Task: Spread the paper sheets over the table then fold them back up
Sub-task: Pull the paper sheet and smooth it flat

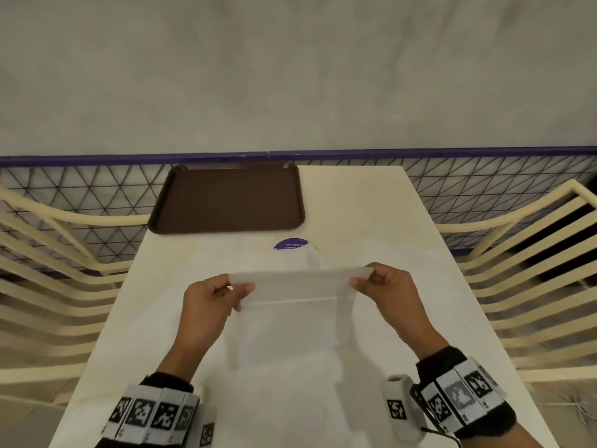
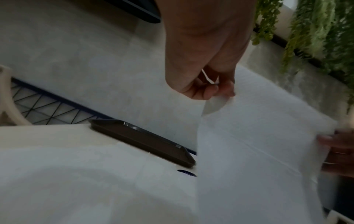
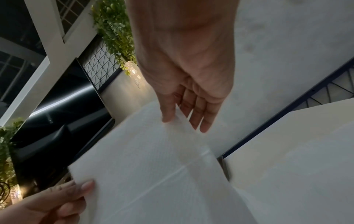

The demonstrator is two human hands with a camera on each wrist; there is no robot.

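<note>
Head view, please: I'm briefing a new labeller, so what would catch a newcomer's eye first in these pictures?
First, the white paper sheet lifted above the table's middle, its top corners pinched by the left hand and the right hand. Next, the brown tray lying at the table's far left. A purple sticker peeks out just beyond the sheet.

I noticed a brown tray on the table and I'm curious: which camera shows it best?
The head view: the whole brown tray lies in plain sight at the table's far end. The left wrist view shows it only edge-on, low and slanted. In the right wrist view I cannot make it out.
</note>
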